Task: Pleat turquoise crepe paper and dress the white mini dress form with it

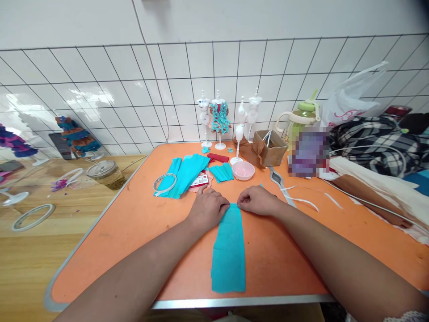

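A long strip of turquoise crepe paper [229, 250] lies on the orange table, its wide end toward me and its narrow end gathered at the far side. My left hand [208, 206] pinches the left corner of that far end between thumb and finger. Opposite it, my right hand [256, 200] grips the right corner with bent fingers. Both hands rest low over the tabletop, a small gap between them. Beyond my left hand lie more turquoise sheets [187, 174], a white ring [165, 183] and a small red-and-white packet [200, 180].
Several white mini dress forms [239, 129] stand at the back, one wearing a turquoise ruffled dress [220, 118]. Nearby are a pink bowl [243, 171], a cardboard box [272, 150] and grey-handled scissors [279, 181]. A green-lidded bottle [303, 117] and plaid cloth [365, 138] sit right; a glass jar [105, 173] left.
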`<state>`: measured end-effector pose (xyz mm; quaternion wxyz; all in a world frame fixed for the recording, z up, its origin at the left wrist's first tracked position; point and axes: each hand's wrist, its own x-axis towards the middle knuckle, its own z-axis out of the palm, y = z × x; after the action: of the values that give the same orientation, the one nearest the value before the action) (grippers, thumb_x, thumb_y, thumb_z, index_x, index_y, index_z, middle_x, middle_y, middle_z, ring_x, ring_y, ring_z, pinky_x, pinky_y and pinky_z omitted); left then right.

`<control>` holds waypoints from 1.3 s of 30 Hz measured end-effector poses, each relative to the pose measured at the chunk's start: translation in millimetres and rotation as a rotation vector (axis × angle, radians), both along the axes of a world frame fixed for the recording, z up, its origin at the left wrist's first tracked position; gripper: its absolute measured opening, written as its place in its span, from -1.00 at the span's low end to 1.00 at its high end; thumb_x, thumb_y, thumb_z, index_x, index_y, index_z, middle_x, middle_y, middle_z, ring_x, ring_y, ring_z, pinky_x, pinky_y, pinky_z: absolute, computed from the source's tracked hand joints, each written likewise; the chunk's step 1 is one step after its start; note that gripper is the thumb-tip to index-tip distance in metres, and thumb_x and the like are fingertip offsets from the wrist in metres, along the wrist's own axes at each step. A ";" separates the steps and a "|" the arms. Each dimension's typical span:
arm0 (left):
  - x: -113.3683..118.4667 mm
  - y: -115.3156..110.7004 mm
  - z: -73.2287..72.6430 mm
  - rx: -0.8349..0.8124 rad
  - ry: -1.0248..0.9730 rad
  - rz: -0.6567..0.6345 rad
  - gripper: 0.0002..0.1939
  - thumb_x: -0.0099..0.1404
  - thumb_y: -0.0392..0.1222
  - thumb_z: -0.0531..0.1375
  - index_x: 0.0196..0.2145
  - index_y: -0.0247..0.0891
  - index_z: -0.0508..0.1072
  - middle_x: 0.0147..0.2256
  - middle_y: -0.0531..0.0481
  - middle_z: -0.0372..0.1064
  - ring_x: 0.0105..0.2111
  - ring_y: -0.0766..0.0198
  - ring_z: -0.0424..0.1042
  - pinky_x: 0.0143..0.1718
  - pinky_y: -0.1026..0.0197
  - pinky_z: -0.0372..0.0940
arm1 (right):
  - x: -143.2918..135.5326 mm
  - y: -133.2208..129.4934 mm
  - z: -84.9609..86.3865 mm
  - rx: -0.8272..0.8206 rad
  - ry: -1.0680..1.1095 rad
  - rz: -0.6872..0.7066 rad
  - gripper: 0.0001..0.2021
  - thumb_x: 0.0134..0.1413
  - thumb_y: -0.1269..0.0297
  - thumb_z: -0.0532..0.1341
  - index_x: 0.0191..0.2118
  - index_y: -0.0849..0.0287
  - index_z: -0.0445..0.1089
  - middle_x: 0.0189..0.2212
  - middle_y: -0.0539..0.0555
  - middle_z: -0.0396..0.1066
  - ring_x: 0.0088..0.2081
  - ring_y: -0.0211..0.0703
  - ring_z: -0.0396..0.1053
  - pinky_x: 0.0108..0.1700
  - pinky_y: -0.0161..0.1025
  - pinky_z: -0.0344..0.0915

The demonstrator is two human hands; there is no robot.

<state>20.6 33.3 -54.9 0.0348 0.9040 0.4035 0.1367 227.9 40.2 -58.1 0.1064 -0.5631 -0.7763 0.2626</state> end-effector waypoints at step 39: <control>-6.6 8.1 -1.8 -0.010 0.007 0.079 -0.80 0.29 -0.13 0.10 -0.30 -0.12 0.53 -0.32 -0.02 0.45 -0.19 0.09 0.33 -0.01 -0.09 0.02 | -28.7 51.0 22.4 -0.702 -0.083 -0.183 -0.86 -0.21 0.31 0.32 -0.57 0.27 0.38 -0.67 0.06 0.40 -0.66 -0.29 0.32 -0.56 -0.31 0.36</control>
<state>14.0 41.5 -56.7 0.0325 0.8877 0.4397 0.1328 199.2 91.2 -35.7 -0.1019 -0.6427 -0.5889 0.4793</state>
